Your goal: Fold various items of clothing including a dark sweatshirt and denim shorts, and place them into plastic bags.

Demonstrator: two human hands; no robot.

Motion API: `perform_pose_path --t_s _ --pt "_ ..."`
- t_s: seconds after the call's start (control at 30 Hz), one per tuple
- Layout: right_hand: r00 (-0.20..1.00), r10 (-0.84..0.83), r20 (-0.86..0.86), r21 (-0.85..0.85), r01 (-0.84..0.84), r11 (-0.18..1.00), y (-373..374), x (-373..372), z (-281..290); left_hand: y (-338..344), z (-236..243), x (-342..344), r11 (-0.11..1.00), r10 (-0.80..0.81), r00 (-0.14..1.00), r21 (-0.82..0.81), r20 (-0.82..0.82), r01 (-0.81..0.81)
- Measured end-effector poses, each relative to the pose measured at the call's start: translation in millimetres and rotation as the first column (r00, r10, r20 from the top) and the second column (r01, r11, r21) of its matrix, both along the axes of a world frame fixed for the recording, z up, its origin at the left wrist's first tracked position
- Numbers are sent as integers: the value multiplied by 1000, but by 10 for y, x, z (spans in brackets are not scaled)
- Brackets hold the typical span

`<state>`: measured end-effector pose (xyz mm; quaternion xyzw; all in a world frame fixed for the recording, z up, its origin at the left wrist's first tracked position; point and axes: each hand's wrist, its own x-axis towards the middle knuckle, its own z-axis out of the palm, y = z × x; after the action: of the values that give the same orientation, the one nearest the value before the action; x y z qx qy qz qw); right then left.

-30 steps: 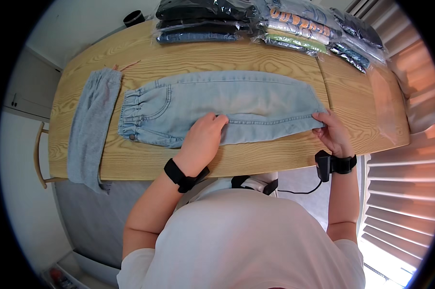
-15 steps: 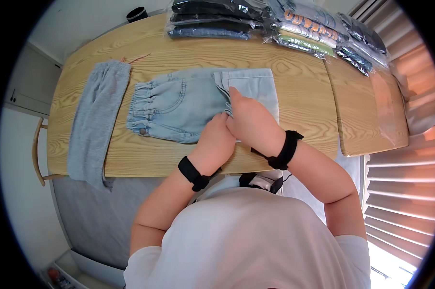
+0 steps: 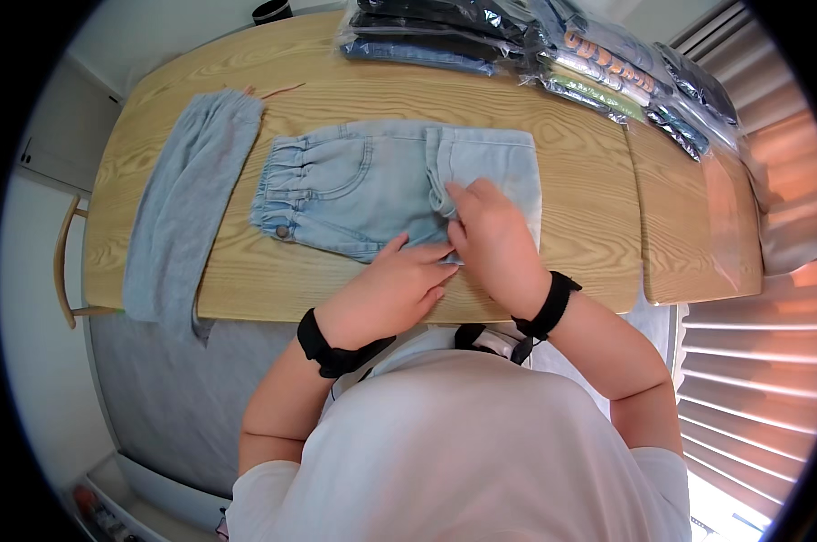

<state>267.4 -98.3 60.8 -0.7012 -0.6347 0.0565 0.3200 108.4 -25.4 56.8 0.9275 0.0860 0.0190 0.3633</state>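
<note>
A pair of light-blue jeans [image 3: 395, 181] lies folded on the table, its gathered elastic waist to the left and the legs doubled back at the right end. With fingers spread, my left hand [image 3: 386, 294] rests on the near edge of the denim. My right hand [image 3: 499, 237] is closed, its bent fingers pinching at the turned-back leg hem [image 3: 437, 167]; the exact grip is partly hidden. Both wrists wear black straps. Left of the jeans lies a folded pair of grey sweatpants [image 3: 187, 194], one end hanging over the table's near edge.
Stacks of clothes in clear plastic bags [image 3: 508, 45] stand along the far right of the wooden table [image 3: 580, 181]. At the far edge is a black cup-like container [image 3: 271, 11]. A clear plastic sheet [image 3: 723, 217] lies at the right, near the curtain [image 3: 743, 361]. A wooden chair [image 3: 65, 262] stands at the left.
My left hand has moved left, away from the right hand, and its fingers have spread on the denim. The right hand stays at the leg hem. The view has shifted slightly.
</note>
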Motion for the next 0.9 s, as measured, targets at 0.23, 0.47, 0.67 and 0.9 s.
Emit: perform_pose_path --t_s 0.23,0.47,0.67,0.9 --pt "988 134 81 -216 -114 970 -38 -17 -139 11 -22 -45 1000 15 1000 8 9 -15" --pt "935 169 313 -197 -111 974 -142 -57 -203 761 105 -492 577 699 640 275 320 -769" --pt "947 198 252 -216 -144 966 -153 -26 -171 1163 18 -758 582 810 586 163 -30 -797" --pt "925 158 346 -181 -99 978 -208 -88 -260 1222 245 -654 303 786 577 -675 -222 -673"
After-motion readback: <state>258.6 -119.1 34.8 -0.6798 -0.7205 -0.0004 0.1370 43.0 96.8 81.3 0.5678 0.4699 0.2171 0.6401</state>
